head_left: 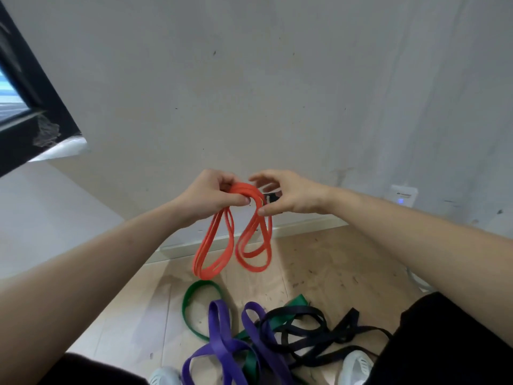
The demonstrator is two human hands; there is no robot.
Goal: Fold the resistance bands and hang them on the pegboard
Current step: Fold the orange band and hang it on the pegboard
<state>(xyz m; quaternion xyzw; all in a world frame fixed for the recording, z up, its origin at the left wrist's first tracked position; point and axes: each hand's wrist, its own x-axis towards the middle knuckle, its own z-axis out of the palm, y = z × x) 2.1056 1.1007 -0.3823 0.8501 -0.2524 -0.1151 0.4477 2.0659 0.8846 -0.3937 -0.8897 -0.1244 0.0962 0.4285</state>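
Note:
An orange resistance band (pixel 213 245) is folded into several loops and hangs in front of the white wall. My left hand (pixel 211 194) grips the top of the folded bundle in a closed fist. My right hand (pixel 286 197) pinches the right side of the same bundle between thumb and forefinger, its other fingers spread. Two groups of loops dangle below the hands. On the wooden floor lie a green band (pixel 188 309), a purple band (pixel 222 343) and a black band (pixel 311 332), tangled together. No pegboard is in view.
A white wall (pixel 277 93) rises straight ahead, with a white baseboard (pixel 305 226) below. A small white device with a blue light (pixel 402 195) sits low on the wall at right. A dark window frame (pixel 25 101) is upper left. My white shoes (pixel 358 365) and black trousers fill the bottom edge.

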